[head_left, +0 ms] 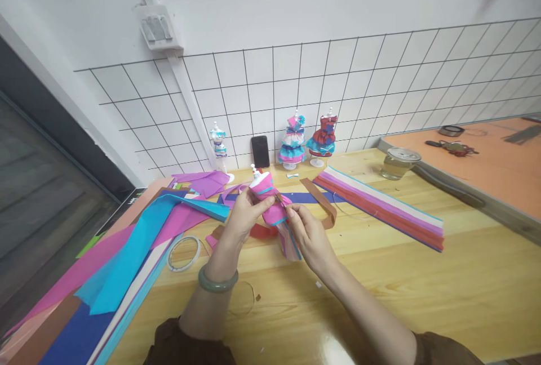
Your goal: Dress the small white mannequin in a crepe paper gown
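pink wraps the small dress form (274,217) my left hand (245,214) grips; my right hand (310,235) pinches a thin dark piece (279,199) against its front.

A white-topped mannequin (256,176) in pink fabric (274,216) (blue bands (265,191) at chest and hem) tilts leftward in the left hand (245,213).

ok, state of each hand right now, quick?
Left hand: closed, holding the small pink-dressed mannequin.
Right hand: fingertips closed at the dress, apparently on a thin dark item; too small to identify.
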### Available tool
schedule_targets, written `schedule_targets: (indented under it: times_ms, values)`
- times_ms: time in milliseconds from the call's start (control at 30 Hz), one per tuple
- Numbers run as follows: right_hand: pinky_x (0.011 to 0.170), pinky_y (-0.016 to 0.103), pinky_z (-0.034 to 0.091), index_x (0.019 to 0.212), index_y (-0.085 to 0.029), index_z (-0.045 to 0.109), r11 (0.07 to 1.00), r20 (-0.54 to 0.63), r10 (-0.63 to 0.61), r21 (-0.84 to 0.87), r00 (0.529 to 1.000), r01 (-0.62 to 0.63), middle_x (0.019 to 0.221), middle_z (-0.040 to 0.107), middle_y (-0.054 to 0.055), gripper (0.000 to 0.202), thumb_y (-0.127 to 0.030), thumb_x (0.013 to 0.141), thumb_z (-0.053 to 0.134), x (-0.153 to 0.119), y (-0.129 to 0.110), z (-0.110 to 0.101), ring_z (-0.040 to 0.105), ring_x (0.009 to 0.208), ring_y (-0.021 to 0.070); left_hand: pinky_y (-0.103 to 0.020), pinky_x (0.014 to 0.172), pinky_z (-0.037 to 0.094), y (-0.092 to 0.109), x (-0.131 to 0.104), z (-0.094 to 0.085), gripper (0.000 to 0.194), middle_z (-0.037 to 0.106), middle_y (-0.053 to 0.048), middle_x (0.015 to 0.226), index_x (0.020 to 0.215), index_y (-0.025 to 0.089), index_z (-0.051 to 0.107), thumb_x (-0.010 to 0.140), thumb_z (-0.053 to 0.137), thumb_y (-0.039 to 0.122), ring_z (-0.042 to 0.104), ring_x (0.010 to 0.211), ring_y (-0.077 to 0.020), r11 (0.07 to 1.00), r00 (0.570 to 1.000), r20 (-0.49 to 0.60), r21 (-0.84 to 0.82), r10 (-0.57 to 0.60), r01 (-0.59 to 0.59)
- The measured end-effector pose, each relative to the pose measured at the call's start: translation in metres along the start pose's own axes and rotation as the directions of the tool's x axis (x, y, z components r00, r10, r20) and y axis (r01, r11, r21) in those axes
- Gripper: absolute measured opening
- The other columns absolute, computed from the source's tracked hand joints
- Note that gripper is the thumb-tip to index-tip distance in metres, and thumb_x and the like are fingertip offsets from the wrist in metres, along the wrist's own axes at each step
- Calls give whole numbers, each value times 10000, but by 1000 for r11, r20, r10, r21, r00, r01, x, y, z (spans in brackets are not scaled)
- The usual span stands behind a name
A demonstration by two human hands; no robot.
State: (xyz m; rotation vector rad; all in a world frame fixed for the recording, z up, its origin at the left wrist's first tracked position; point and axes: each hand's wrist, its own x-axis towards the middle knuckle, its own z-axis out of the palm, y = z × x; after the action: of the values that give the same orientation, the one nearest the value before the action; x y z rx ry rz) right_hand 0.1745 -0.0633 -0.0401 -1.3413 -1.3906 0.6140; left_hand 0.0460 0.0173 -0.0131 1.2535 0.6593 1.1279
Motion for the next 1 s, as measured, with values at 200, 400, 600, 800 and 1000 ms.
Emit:
schedule_targets:
  times_ms: [200,400,600,800,1000]
  values:
    - [643,261,419,856,-198,553,1000,-23,19,-6,1000,-19,778,632,27,317,-447,943,377,0,2,2,581,724,171,-312,810,493,-1,2,-1,312,711,-56,875,865,142,666,616,806,267,645,836,-186,1000,1000,9,3,-3,3]
    - [634,265,409,823,-200,523,999,-57,35,11,998,-35,750,622,27,318,-465,936,389,-1,4,4,574,692,169,-303,801,499,-2,1,0,295,708,-49,882,866,147,663,630,798,262,645,830,-181,1000,1000,17,-12,-7,8]
    - [642,266,407,809,-199,522,999,-56,26,30,998,-24,734,615,23,323,-471,932,396,-1,6,4,571,686,168,-289,807,497,-5,2,-2,321,694,-51,884,885,139,652,616,806,221,631,841,-164,999,1000,14,-51,-17,18]
    - [649,259,418,821,-193,540,999,-81,17,35,997,-15,724,629,18,312,-454,931,410,-1,8,6,573,684,163,-272,791,496,-7,4,-5,356,684,-38,882,896,147,640,593,817,204,627,830,-152,996,999,2,-77,-37,37]
    - [642,255,410,825,-190,541,997,-86,14,73,996,-8,719,612,14,295,-441,926,423,-1,9,8,552,671,154,-261,769,499,-4,3,-3,374,691,-44,870,898,137,643,579,825,209,632,811,-152,995,998,-1,-77,-56,56]
